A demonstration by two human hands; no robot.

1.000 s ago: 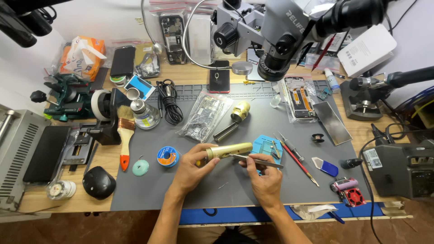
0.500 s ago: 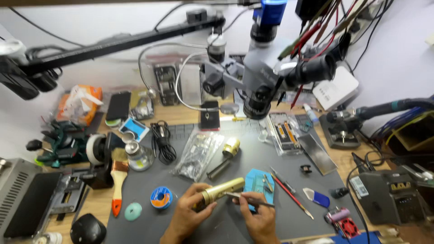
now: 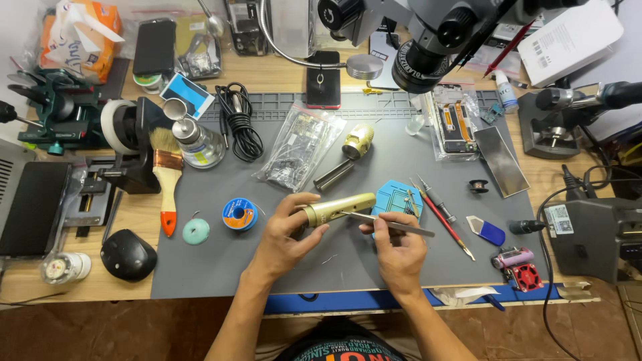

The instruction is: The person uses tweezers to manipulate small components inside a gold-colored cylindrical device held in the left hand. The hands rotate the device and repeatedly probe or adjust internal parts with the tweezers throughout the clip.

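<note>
Bags: clear plastic bag (image 3: 299, 150) at upper centre, holding dark small parts; second clear bag (image 3: 453, 124) at upper right, holding an opened phone body with orange flex.
Tray: light blue parts tray (image 3: 396, 198) at centre, contents too small to tell.
Bottle: metal-topped glass bottle (image 3: 196, 140) at upper left, contents not visible.
Held item: brass-coloured cylinder (image 3: 338, 208), centre of frame, lying nearly level above the mat. Left hand (image 3: 286, 234) is curled around its left end, thumb on top. Right hand (image 3: 399, 246) is pinching metal tweezers (image 3: 388, 222), tips touching the cylinder's side.
Surface: grey work mat (image 3: 227, 267) on wooden tabletop (image 3: 73, 281), blue strip along the near edge. Solder spool (image 3: 239, 214) and orange-handled brush (image 3: 166, 180) at left centre.
Overhead: microscope (image 3: 428, 33) at top, lens downward.
Right edge: dark grey station box (image 3: 595, 234) with cables.
</note>
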